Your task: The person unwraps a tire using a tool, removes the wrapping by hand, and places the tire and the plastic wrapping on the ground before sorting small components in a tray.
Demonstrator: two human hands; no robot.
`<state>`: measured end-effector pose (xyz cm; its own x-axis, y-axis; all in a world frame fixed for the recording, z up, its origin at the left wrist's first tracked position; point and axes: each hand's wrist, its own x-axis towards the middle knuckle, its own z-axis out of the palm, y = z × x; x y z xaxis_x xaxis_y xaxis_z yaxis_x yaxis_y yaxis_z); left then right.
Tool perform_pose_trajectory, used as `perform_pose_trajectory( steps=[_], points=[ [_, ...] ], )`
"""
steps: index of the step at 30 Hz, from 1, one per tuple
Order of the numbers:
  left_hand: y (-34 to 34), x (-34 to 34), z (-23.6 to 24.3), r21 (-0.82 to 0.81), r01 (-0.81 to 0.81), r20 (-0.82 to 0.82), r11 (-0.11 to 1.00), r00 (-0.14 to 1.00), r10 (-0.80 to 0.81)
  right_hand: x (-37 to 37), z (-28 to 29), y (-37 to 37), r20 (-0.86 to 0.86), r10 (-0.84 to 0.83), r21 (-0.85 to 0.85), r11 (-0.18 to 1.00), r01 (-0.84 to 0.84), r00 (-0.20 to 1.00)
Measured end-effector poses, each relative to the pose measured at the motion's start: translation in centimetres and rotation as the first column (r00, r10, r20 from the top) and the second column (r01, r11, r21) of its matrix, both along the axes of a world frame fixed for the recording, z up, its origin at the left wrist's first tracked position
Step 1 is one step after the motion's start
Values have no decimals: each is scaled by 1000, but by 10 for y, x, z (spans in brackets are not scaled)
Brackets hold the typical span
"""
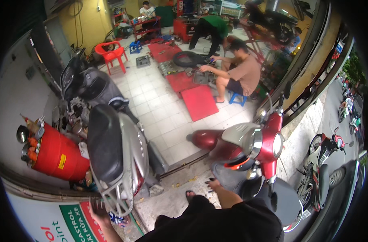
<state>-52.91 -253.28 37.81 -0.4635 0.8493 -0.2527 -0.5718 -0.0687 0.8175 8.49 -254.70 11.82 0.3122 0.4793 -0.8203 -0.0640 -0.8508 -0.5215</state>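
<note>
My left hand (98,210) is at the lower left, fingers stretched out, in front of the top edge of a white, green and red signboard (67,207). Beside it is the rear rack (118,200) of a grey scooter (132,147) with a black seat (105,135). I cannot tell whether the hand touches the board. My right hand (213,184) hangs low in front of me, fingers apart and holding nothing visible. Nearest to it stands a dark red and silver scooter (248,145), whose black seat (254,187) is beside my forearm.
A red drum (63,155) stands by the left wall. Farther in, a seated person (244,70) works beside a tire (188,59) and red mats (199,102). Another person (214,30) bends over behind. A red chair (111,53) stands left; a parked motorbike (319,161) is outside, right.
</note>
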Motion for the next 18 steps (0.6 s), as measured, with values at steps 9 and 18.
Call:
perform_pose_trajectory(
  steps=[9,18],
  points=[
    [224,282,-43,-188,709,201,680,705,-680,30,64,93,47,141,436,888,-147,989],
    [362,353,-238,-582,765,459,276,590,-665,78,209,132,41,37,367,929,-50,998]
  ],
)
